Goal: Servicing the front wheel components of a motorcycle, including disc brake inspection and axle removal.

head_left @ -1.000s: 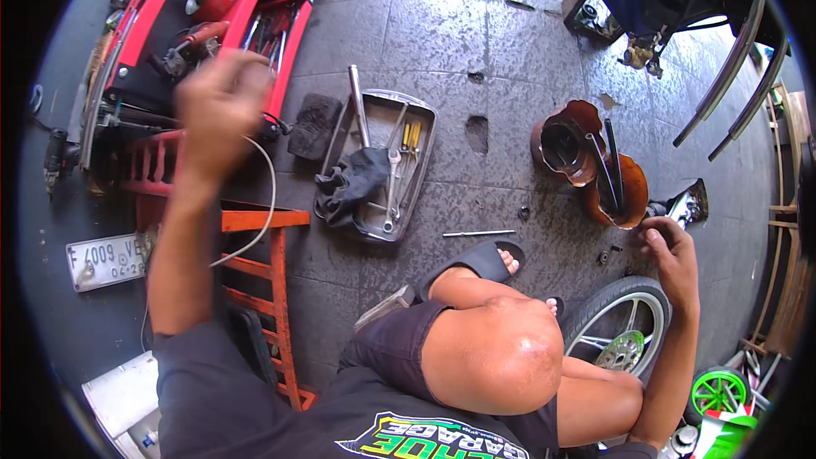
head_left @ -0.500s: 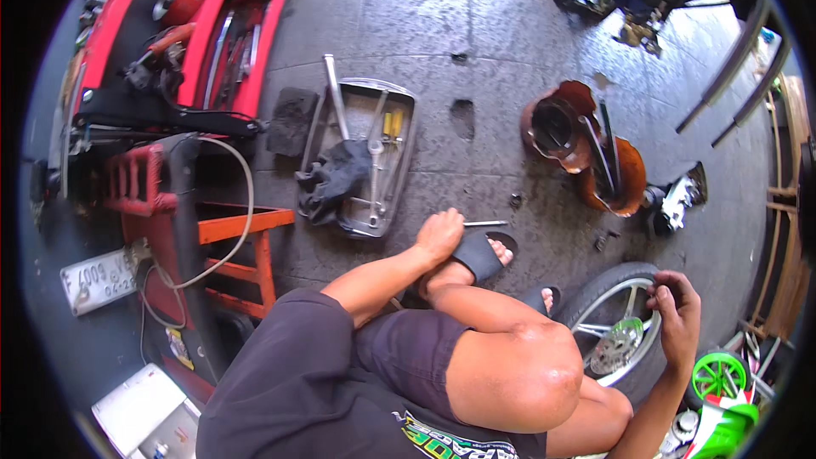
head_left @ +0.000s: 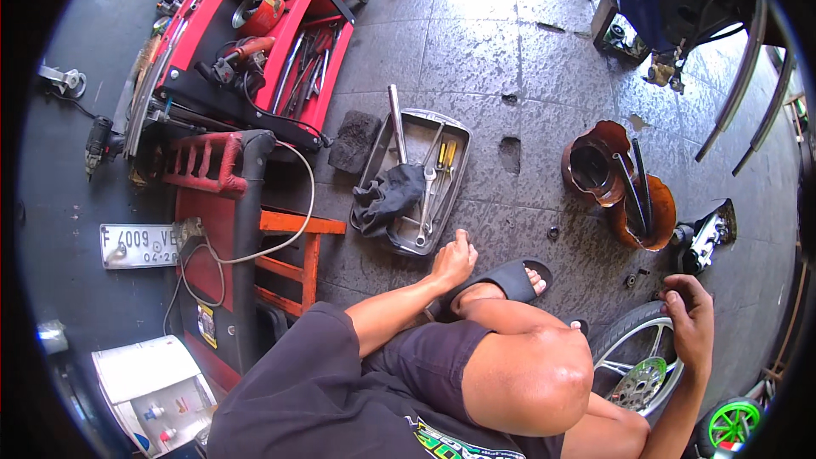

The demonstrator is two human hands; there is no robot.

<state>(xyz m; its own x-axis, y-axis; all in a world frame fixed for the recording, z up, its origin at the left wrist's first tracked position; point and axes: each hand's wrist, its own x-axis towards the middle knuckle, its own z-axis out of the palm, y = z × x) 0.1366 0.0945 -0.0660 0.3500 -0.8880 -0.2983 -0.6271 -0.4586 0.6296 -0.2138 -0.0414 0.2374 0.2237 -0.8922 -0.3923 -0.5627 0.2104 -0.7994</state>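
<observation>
My left hand (head_left: 455, 262) is closed in a fist beside my sandalled foot, just off the near right corner of a shallow metal tray (head_left: 463, 149). Whatever it grips is hidden. Lying in the tray are a combination wrench (head_left: 426, 204), yellow-handled screwdrivers (head_left: 448, 155), a crumpled dark cloth (head_left: 389, 198) and a long metal tube (head_left: 396, 123) leaning over the far edge. My right hand (head_left: 691, 323) hangs over the rim of a wheel (head_left: 633, 331) with a green-centred brake disc (head_left: 642, 385). Its fingers are loosely bent and apart, with nothing seen in them.
A red tool cart (head_left: 319, 85) stands at the far left, with an orange metal stand (head_left: 302, 225) nearer. A rusty orange casing (head_left: 599, 153) holds two dark tubes. Small round metal parts (head_left: 630, 281) and a silver-black part (head_left: 710, 238) lie to the right. A dark block (head_left: 354, 142) adjoins the tray.
My view has turned left, so the tray, cart and casing sit farther right and lower. The thin metal rod that stuck out from my left hand no longer shows.
</observation>
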